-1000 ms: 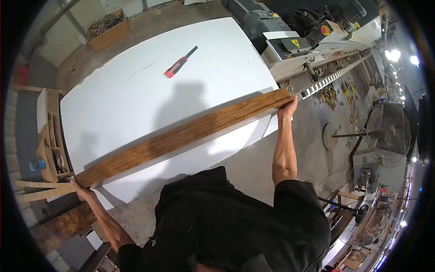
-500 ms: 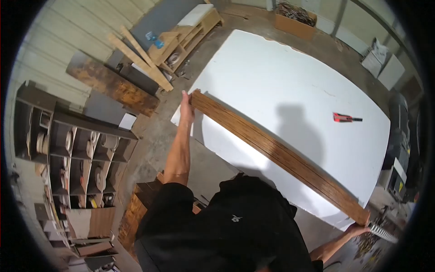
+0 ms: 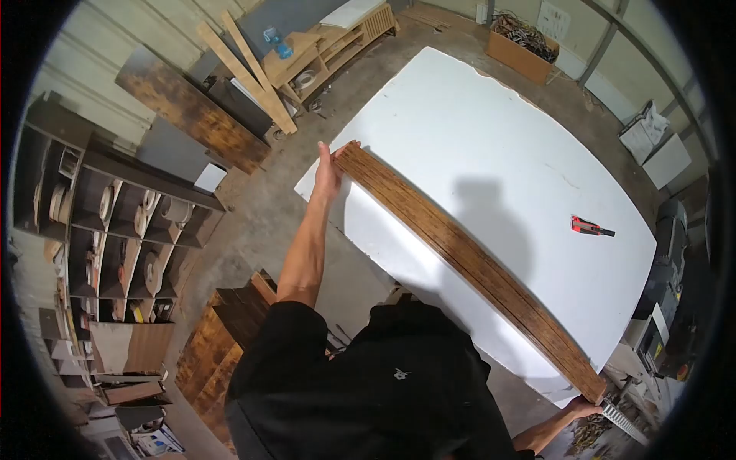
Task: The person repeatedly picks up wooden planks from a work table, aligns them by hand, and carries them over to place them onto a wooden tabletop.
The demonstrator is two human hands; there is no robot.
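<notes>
A long brown wooden plank [image 3: 475, 264] stretches diagonally over the near side of a white-topped table [image 3: 552, 153]. Dark lines run along its length; I cannot tell whether it is one piece or several strips together. My left hand [image 3: 328, 175] grips its upper-left end, thumb pointing up and the other fingers partly hidden. At the lower-right end, my right hand [image 3: 586, 409] is closed around the plank, its fingers mostly out of sight. On the tabletop beyond the plank lies a red and black utility knife [image 3: 590, 226].
A shelf of edging rolls [image 3: 115, 253] stands at left, with dark brown wood pieces [image 3: 211, 337] on the floor nearby. Boards [image 3: 195, 115] lean by the wall. Behind are a low wooden cabinet [image 3: 333, 57] and a cardboard box [image 3: 520, 57]. Machinery [image 3: 663, 261] stands at right.
The view has shifted, and the plank now lies at a steeper slant in it, with its broad face showing more. Both hands keep hold of its ends.
</notes>
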